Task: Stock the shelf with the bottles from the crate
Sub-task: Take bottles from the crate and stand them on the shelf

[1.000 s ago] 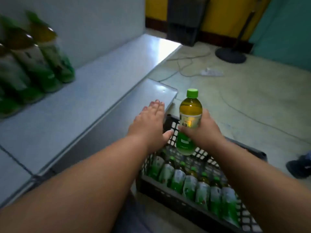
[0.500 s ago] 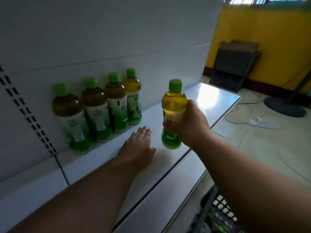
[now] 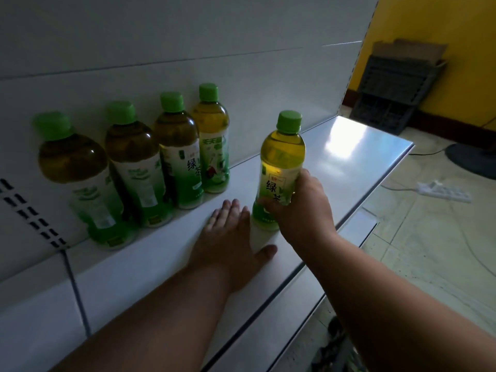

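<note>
Since half a second earlier, the held green tea bottle [image 3: 280,170] had dropped toward the white shelf [image 3: 349,162] and the left hand [image 3: 230,237] had slid forward beside it.

From left to right: four green-capped tea bottles [image 3: 134,167] stood in a row against the shelf's back panel [image 3: 188,36], at about ten o'clock from the hands. The left hand lay flat on the shelf, palm down, fingers straight and close together, thumb stuck out toward three o'clock just under the bottle's base. The right hand [image 3: 300,208] gripped the bottle's lower half, fingers curled round the label from the right side, thumb hidden behind. At the frame's bottom, near five o'clock, a sliver of the dark crate [image 3: 335,350] showed below the shelf edge. On the floor at three o'clock lay a power strip [image 3: 442,190].

The step in hand appeared to be the set-down: the bottle's base was at or just above the shelf, in front of and to the right of the row; contact could not be told. Its long axis ran near vertical, cap at twelve o'clock, label facing the camera. The next move likely called for pushing it back toward eleven o'clock beside the rightmost bottle [image 3: 213,140], keeping it upright, then letting go.
</note>
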